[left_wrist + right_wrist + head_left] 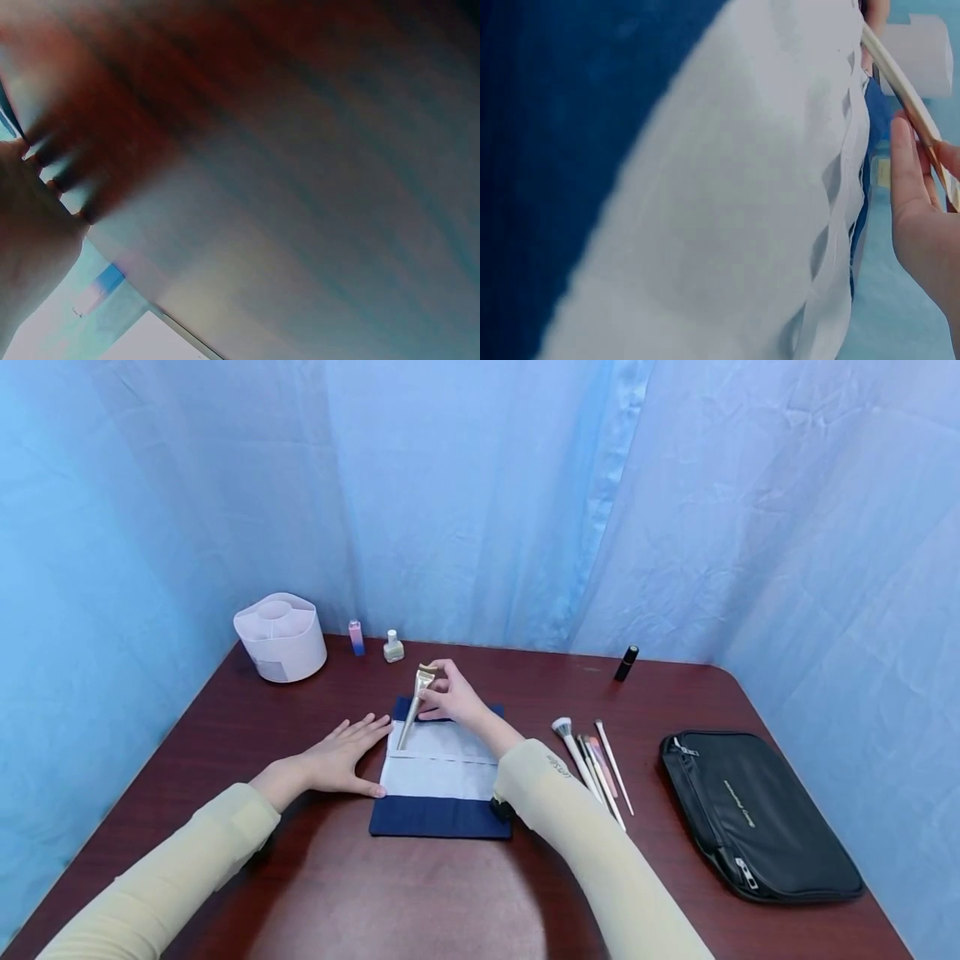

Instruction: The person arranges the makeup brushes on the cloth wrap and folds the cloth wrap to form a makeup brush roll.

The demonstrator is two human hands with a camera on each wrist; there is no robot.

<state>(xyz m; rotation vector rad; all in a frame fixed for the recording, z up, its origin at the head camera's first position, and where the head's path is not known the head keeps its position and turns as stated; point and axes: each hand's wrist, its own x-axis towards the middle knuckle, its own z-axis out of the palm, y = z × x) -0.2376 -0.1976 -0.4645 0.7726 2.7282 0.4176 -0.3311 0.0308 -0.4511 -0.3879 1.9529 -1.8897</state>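
Observation:
A blue-and-white fabric brush roll (440,817) lies unfolded on the table, its white inside showing a row of stitched pocket openings. Above its far left part, my right hand (452,695) pinches a gold makeup brush (409,718) near its wide head. The handle slants down, its end at the pocket edge; whether it is inside a pocket I cannot tell. In the right wrist view the brush (904,86) appears between thumb and fingers of the right hand (922,232). Fingers spread, my left hand (339,758) rests flat at the roll's left edge.
Several makeup brushes (576,752) lie right of the roll. Farther right is a black zippered case (765,818). Along the back stand a white organizer (288,647), a pink-and-blue tube (356,637), a nail polish bottle (393,647) and a black lipstick tube (626,663).

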